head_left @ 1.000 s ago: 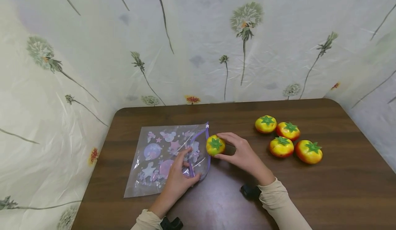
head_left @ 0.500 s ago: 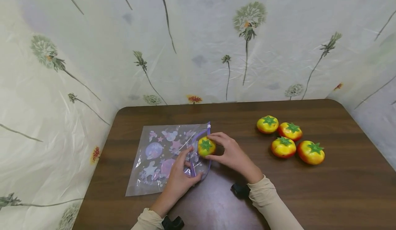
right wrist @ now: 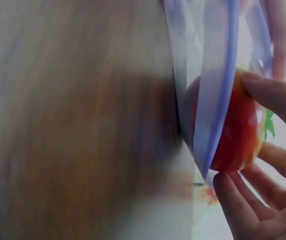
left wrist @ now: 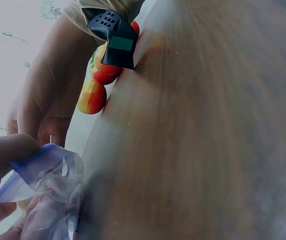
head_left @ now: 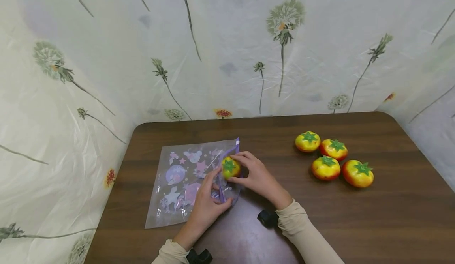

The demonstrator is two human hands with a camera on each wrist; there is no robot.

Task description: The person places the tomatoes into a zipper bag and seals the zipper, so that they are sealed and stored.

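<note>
A clear zip bag [head_left: 165,189] with pastel prints and a purple zip edge lies on the table, its mouth facing right. My left hand [head_left: 207,203] grips the bag at its mouth; in the left wrist view the thumb presses over the purple edge [left wrist: 35,162]. My right hand [head_left: 259,179] holds a yellow-and-red toy tomato [head_left: 230,167] with a green leafy top, thumb and fingers on its sides. In the right wrist view, the tomato [right wrist: 238,132] sits partly behind the bag's near edge, between the two sides of the mouth.
Several more toy tomatoes [head_left: 326,168] stand grouped at the right of the brown wooden table [head_left: 391,224]. Behind and to the left hangs a pale sheet [head_left: 227,86] with dandelion prints. Each wrist wears a black device [head_left: 268,218].
My right hand has carried the toy tomato leftward, from beside the bag's edge into its mouth. My left hand keeps its grip on the bag. The other tomatoes have stayed put.
</note>
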